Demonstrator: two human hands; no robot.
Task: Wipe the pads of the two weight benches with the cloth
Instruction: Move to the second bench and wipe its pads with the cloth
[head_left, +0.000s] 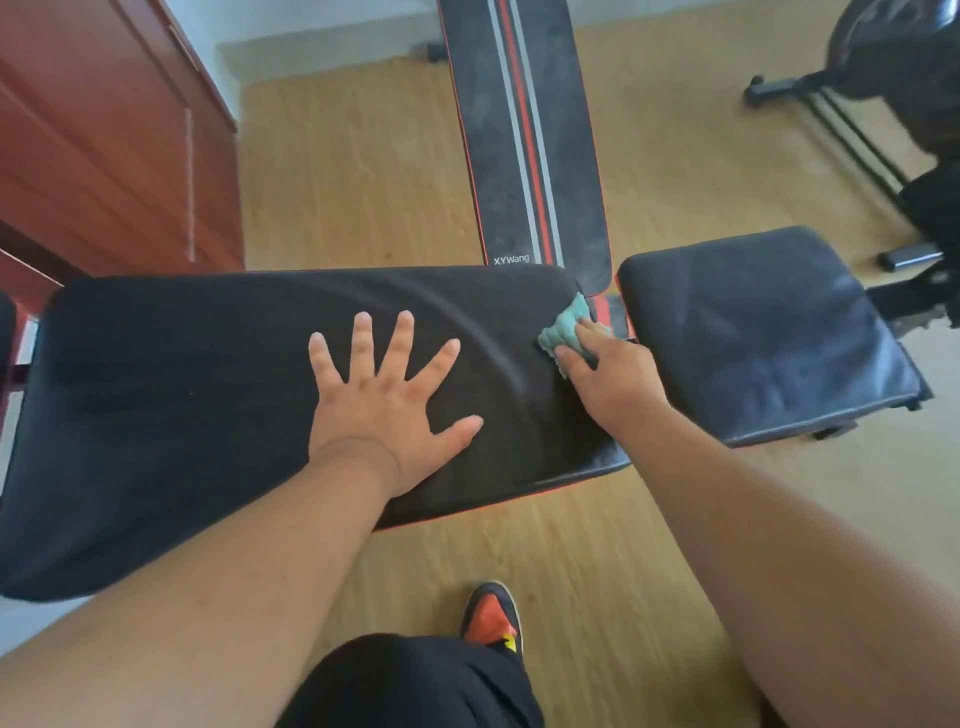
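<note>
Long pad (208, 395) lengthwise left-right

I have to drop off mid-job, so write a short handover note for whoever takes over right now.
Left hand: flat, fingers spread, pressing on the long black pad.
Right hand: holds the green cloth at that pad's far right corner.
Done: cannot tell how much of this pad is wiped.
Left: the square pad to the right, and the striped pad beyond, which looks dusty.
</note>
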